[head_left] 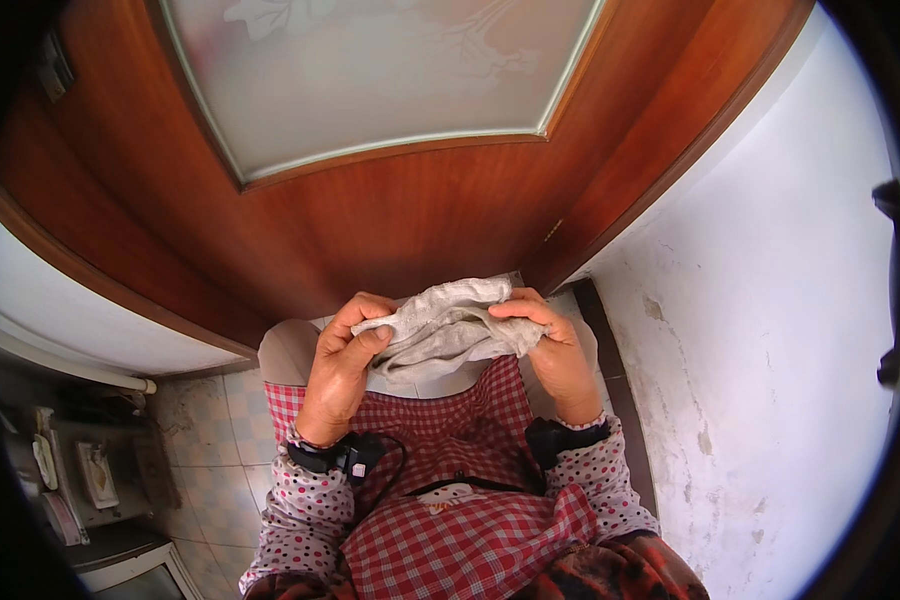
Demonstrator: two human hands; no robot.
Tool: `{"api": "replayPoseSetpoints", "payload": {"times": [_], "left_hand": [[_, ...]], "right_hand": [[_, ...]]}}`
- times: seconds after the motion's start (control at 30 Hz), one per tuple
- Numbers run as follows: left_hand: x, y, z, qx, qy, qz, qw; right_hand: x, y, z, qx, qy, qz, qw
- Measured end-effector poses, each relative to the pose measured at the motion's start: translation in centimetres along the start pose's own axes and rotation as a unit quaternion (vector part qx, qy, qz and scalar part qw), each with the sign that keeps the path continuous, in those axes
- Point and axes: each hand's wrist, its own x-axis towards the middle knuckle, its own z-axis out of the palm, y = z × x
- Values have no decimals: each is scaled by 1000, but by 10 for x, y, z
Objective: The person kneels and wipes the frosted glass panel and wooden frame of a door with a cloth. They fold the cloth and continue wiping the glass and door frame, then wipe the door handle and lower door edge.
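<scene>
A crumpled, off-white cloth point(440, 325) is stretched loosely between my two hands, above my lap. My left hand point(346, 350) pinches its left end between thumb and fingers. At the other end, my right hand point(555, 345) grips the cloth, with fingers bent over its upper edge. Folds hang down in the middle, and part of the fingertips is hidden behind the fabric. Below it lies the red and white checked apron point(460, 540) that I wear. Dark bands circle both my wrists over dotted sleeves.
A reddish-brown wooden door point(370, 230) with a frosted glass panel point(390, 80) stands close in front. On the right is a white wall point(740, 330) with peeling patches. To the left, a low shelf point(90, 470) holds small items above the tiled floor point(205, 430).
</scene>
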Motion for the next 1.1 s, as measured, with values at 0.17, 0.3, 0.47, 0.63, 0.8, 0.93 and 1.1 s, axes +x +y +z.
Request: {"api": "replayPoseSetpoints", "payload": {"times": [0.17,0.3,0.47,0.63,0.8,0.93,1.1], "left_hand": [[-2,16,17,-17,-10,-2,1000],[0,13,13,-35,26,5,999],[-1,9,2,-64,9,15,998],[-7,12,13,-32,21,13,999],[-8,13,19,-40,11,7,999],[-8,6,14,-48,8,0,999],[-1,-6,3,-14,34,-7,999]], "right_hand": [[-1,7,1,-68,30,11,997],[-7,5,-10,-117,-3,-44,992],[-15,-1,-13,-30,-24,-108,993],[-15,-3,-9,7,-26,-90,996],[-17,-6,-1,65,15,-73,995],[-18,-14,-5,-5,-13,-82,997],[-14,-12,-3,18,-12,-88,996]]}}
